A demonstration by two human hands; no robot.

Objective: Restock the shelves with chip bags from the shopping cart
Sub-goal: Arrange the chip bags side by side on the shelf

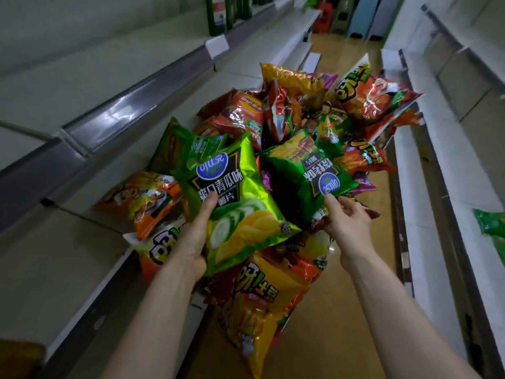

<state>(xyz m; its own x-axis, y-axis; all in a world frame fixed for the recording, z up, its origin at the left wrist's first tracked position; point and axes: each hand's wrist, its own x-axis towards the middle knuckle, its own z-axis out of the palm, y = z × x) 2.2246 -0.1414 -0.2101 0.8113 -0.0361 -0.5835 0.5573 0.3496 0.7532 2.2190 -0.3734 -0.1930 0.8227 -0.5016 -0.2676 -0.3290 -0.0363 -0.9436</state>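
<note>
A heap of chip bags [284, 110] in red, orange, yellow and green fills the middle of the aisle and hides the cart under it. My left hand [196, 236] grips a light green cucumber-flavour bag [237, 203] by its lower left edge, thumb on the front. My right hand [347, 220] pinches the end of a darker green bag [308, 170] that lies upside down on the heap. White shelves [90, 165] run along the left, close beside the bags.
An orange bag [142, 198] lies at the left shelf's edge. More white shelves [442, 160] line the right side, with one green bag [492, 225] on them. Green bottles [218, 12] stand on an upper left shelf. The tan floor [341, 310] runs down the aisle.
</note>
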